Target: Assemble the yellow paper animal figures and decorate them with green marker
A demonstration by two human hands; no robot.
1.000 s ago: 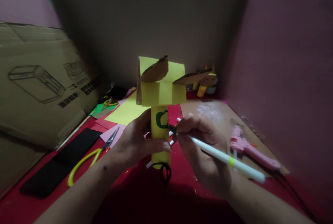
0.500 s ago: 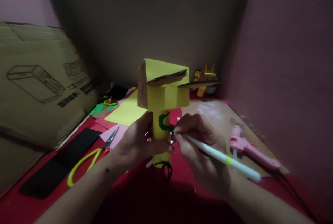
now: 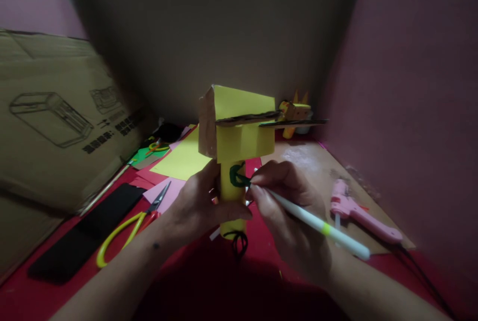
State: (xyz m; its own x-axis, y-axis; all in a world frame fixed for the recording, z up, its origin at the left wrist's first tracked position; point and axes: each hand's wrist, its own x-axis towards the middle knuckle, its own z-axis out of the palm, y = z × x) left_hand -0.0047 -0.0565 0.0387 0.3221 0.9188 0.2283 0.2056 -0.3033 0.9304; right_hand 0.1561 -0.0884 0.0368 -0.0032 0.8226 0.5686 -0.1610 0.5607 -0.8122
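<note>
My left hand is wrapped round the yellow tube of a paper-and-cardboard figure, holding it upright. The figure has a boxy yellow head with a brown cardboard side and two cardboard strips jutting from it. A black curled cord hangs at the tube's lower end. In my right hand is a white marker pen with a yellow-green band, pinched near its tip. The tip touches a dark green painted shape on the tube.
Yellow-handled scissors and a black phone lie on the red table at left, near coloured paper. At right, a pink glue gun rests on a cardboard sheet. Behind stands another yellow figure. A large carton borders the left.
The figure has shifted and turned slightly to the right in my left hand. Green now covers more of the shape, and the marker has moved a little with my right hand.
</note>
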